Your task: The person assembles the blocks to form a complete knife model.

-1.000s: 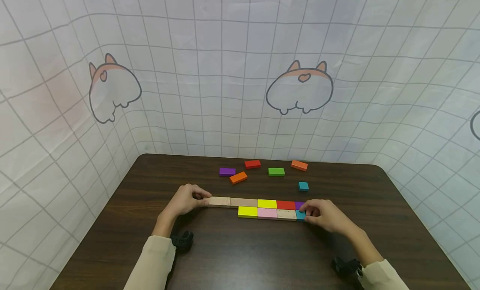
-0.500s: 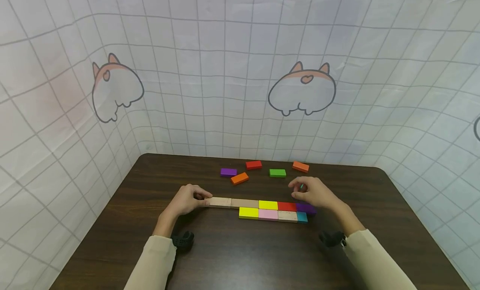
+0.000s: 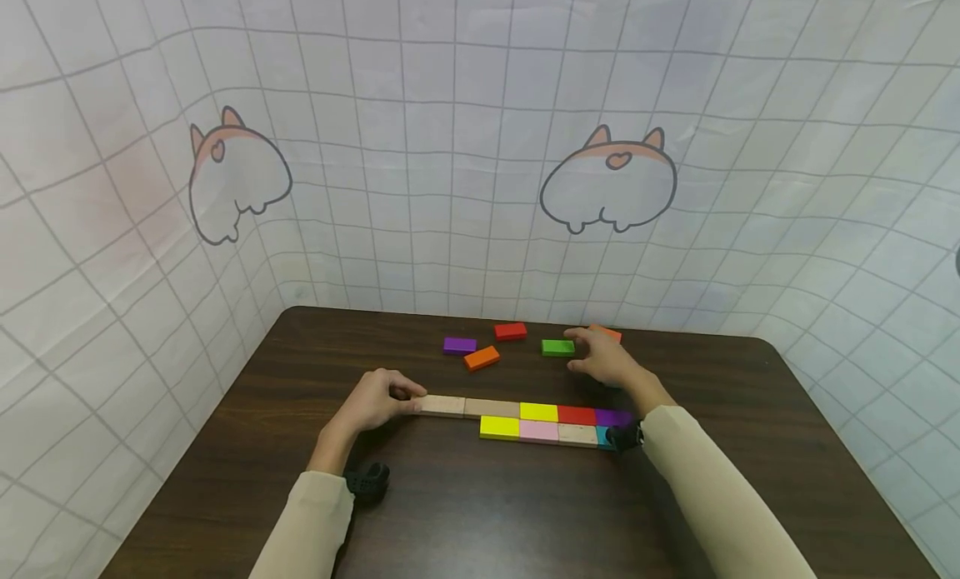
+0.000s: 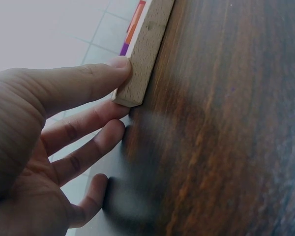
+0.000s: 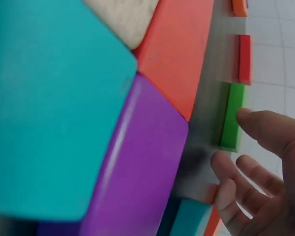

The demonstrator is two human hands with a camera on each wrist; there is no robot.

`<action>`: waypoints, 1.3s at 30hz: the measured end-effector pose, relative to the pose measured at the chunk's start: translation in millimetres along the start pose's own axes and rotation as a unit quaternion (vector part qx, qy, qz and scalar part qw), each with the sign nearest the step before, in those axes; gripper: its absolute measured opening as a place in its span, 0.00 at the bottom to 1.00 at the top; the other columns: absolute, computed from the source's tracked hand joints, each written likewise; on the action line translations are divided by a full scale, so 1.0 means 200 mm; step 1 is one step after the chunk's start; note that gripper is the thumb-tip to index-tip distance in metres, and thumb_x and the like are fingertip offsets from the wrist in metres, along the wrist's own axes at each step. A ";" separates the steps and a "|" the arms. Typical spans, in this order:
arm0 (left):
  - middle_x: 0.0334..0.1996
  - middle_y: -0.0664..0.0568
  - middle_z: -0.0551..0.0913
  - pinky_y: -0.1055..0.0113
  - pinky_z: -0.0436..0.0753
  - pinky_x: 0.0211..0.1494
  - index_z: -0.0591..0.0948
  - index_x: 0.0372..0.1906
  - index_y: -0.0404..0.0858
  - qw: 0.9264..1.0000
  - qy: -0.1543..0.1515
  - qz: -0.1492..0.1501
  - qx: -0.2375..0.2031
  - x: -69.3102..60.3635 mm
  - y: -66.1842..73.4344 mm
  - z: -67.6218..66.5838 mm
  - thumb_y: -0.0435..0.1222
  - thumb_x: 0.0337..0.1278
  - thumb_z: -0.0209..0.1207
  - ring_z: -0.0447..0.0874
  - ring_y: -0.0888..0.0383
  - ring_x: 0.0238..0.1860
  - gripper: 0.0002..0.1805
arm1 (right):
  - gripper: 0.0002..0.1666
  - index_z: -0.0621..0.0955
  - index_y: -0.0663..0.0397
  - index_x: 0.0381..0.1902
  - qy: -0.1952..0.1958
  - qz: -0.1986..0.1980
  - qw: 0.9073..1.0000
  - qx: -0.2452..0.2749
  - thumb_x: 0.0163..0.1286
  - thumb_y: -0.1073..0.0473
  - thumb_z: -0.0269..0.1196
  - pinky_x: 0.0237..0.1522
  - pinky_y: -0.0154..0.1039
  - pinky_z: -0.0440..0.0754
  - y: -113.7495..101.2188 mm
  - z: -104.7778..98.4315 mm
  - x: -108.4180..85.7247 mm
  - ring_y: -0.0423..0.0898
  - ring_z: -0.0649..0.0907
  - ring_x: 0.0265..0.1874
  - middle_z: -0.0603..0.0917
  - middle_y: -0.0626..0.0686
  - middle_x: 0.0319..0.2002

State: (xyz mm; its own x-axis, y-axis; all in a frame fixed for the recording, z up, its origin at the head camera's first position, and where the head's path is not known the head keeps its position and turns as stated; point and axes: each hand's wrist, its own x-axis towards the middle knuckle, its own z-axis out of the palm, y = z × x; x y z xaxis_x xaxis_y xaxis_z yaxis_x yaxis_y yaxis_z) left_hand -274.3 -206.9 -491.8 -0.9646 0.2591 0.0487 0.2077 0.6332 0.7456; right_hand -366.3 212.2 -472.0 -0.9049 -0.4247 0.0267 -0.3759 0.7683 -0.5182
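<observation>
Left hand (image 3: 377,398): the plain block (image 3: 441,406) is pinched at its left end; light pressure is best used, so it is not skewed.
Green block (image 3: 558,348): laid near the table's (image 3: 480,504) far edge.
Right hand (image 3: 606,358): fingers are spread beside the green block; contact cannot be told; long sides are best gripped.
Partly hidden: orange block (image 3: 609,334); loose teal block (image 5: 191,219).

left hand (image 3: 375,400) pinches end of wooden block (image 3: 442,406) | right hand (image 3: 606,359) near green block (image 3: 557,347), contact unclear
</observation>
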 end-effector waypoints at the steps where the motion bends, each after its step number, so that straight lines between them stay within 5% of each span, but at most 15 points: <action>1: 0.36 0.58 0.85 0.60 0.80 0.39 0.93 0.42 0.45 1.000 0.000 0.000 0.001 0.00 0.00 0.00 0.34 0.56 0.75 0.79 0.58 0.35 0.09 | 0.36 0.72 0.66 0.71 -0.004 -0.001 1.000 -0.002 0.69 0.64 0.70 0.60 0.63 0.73 0.00 0.00 0.01 0.67 0.76 0.60 0.74 0.71 0.61; 6: 0.36 0.58 0.85 0.60 0.79 0.39 0.93 0.42 0.45 1.000 0.001 0.000 0.003 0.00 0.00 0.00 0.34 0.56 0.75 0.78 0.57 0.35 0.08 | 0.33 0.73 0.66 0.70 -0.018 0.006 1.000 -0.007 0.69 0.66 0.69 0.64 0.64 0.69 0.00 0.02 0.04 0.67 0.72 0.64 0.72 0.70 0.65; 21: 0.35 0.58 0.85 0.61 0.80 0.38 0.93 0.42 0.45 1.000 0.003 -0.003 0.004 0.00 0.00 0.00 0.34 0.56 0.75 0.78 0.58 0.35 0.09 | 0.20 0.84 0.61 0.56 -0.040 0.031 0.999 -0.014 0.66 0.68 0.69 0.55 0.57 0.77 -0.04 0.04 0.08 0.58 0.81 0.51 0.84 0.61 0.49; 33: 0.36 0.58 0.86 0.60 0.79 0.39 0.93 0.42 0.45 1.000 0.002 -0.003 0.010 0.01 0.00 -0.01 0.34 0.56 0.75 0.78 0.57 0.35 0.09 | 0.20 0.85 0.59 0.57 -0.013 -0.022 0.999 -0.022 0.67 0.67 0.68 0.51 0.55 0.79 -0.14 0.03 -0.06 0.56 0.79 0.49 0.81 0.55 0.48; 39: 0.37 0.58 0.86 0.60 0.80 0.40 0.93 0.42 0.46 1.000 0.000 -0.010 0.008 0.01 0.00 0.00 0.35 0.56 0.75 0.79 0.58 0.37 0.08 | 0.21 0.84 0.56 0.58 -0.001 -0.063 0.998 0.001 0.67 0.66 0.68 0.42 0.47 0.80 -0.17 0.02 -0.18 0.48 0.79 0.39 0.80 0.51 0.46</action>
State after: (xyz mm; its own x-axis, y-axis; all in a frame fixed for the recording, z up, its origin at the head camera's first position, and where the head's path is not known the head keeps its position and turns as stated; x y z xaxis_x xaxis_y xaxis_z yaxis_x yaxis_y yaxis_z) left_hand -276.9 -206.6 -491.9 -0.9687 0.2458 0.0332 0.1903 0.6507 0.7351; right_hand -320.4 199.0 -458.1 -0.8504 -0.5183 0.0906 -0.4860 0.7078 -0.5126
